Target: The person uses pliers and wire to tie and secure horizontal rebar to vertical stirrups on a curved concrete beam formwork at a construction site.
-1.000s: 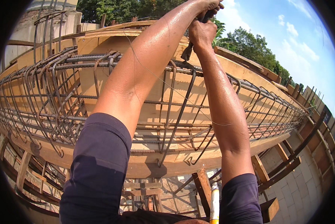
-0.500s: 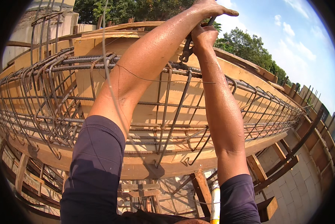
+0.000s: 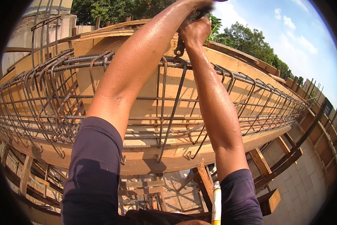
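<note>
In the head view, the right hand (image 3: 195, 32) has its fingers wrapped around dark pincers (image 3: 179, 49), their head at the upper edge of the rebar cage (image 3: 175, 99). The left hand (image 3: 203, 5), blurred, seems near the handles; whether its fingers grip, I cannot tell.

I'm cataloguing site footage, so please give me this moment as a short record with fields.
Right hand: closed around a dark metal tool; right hand, tool
Left hand: above the right in the picture, blurred, cut by the top edge; grip unclear
Tool's lower end: by the top bars of the rebar cage; contact unclear
Behind cage: pale wooden boards
Lower edge: white stick with a yellow end
Background: trees, blue sky with thin clouds
</note>
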The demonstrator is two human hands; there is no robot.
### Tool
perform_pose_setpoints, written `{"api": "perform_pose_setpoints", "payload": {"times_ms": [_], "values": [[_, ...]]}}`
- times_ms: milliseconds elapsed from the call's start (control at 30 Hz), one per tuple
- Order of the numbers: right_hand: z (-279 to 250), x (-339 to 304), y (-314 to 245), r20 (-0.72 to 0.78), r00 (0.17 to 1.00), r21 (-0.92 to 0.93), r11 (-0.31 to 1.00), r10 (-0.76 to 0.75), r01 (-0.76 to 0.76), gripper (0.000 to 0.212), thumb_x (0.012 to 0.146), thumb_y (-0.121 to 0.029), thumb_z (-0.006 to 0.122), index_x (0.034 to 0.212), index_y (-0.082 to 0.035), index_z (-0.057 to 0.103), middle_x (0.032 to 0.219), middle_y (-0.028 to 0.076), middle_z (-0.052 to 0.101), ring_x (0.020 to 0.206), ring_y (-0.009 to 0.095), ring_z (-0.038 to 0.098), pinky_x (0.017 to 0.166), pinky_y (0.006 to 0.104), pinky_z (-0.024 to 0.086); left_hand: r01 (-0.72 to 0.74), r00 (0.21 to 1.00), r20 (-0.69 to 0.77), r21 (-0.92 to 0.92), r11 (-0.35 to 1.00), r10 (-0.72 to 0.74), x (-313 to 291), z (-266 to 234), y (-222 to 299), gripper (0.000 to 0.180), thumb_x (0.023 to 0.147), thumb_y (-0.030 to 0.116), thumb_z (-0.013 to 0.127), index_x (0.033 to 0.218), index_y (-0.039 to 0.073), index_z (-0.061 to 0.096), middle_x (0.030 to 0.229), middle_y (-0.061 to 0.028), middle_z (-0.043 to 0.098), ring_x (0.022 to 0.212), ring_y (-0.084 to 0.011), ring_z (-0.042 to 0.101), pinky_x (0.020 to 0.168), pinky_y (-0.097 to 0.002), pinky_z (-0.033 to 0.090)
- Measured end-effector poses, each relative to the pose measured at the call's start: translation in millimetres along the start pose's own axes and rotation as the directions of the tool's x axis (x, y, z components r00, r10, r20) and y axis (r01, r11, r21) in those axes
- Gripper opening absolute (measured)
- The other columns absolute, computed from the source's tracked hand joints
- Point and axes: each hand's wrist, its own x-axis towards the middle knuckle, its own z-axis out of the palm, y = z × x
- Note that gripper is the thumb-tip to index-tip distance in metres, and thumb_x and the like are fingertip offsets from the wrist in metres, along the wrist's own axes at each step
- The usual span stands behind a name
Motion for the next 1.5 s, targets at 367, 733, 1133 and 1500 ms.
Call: {"api": "perform_pose_setpoints", "payload": {"times_ms": [367, 733, 1133, 1500], "values": [[-14, -4, 25, 0.094, 0.992, -0.041, 0.995, -0.082, 0.086, 0.058, 0.094, -0.029, 0.062, 0.136, 0.001, 0.036, 0.103, 0.028, 0.067, 0.098, 0.043, 0.069, 0.082, 0.0524, 0.056, 0.072, 0.99, -0.129, 0.13, 0.989, -0.055, -24, 47, 20, 0.044, 0.089, 0.042, 0.072, 0.114, 0.007, 0.066, 0.09, -0.0084, 0.071, 0.075, -0.0244, 0.068, 0.071, -0.0389, 0.055], [-22, 1, 12, 0.073, 0.996, -0.036, 0.998, -0.051, 0.054, 0.034, 0.086, -0.029, 0.076, 0.095, 0.002, 0.068, 0.087, 0.016, 0.073, 0.081, 0.028, 0.073, 0.07, 0.0442, 0.057, -0.23, 0.973, -0.008, 0.122, 0.966, 0.232, -30, 22, 21, 0.05, 0.095, 0.036, 0.069, 0.133, 0.005, 0.06, 0.122, -0.015, 0.067, 0.107, -0.0251, 0.065, 0.09, -0.0367, 0.054], [-28, -2, 9, 0.152, 0.966, 0.284, 0.927, 0.21, -0.246, 0.038, 0.096, -0.025, 0.065, 0.122, 0.001, 0.053, 0.111, 0.018, 0.066, 0.104, 0.03, 0.066, 0.087, 0.0444, 0.05, -0.325, 0.941, 0.026, 0.355, 0.877, 0.338, -39, 38, 53, 0.048, 0.095, 0.035, 0.063, 0.133, 0.007, 0.06, 0.135, -0.0178, 0.06, 0.124, -0.0331, 0.056, 0.105, -0.0434, 0.044], [-23, 15, 20, -0.023, 0.959, 0.534, 0.815, 0.282, -0.227, 0.028, 0.104, -0.015, 0.053, 0.129, -0.004, 0.051, 0.096, 0.012, 0.069, 0.083, 0.02, 0.069, 0.07, 0.0382, 0.057, -0.133, 0.988, -0.05, 0.188, 0.973, 0.144, -119, -49, 117, 0.046, 0.092, 0.03, 0.069, 0.129, 0.004, 0.062, 0.12, -0.0184, 0.069, 0.11, -0.0253, 0.066, 0.095, -0.0378, 0.052]]}}
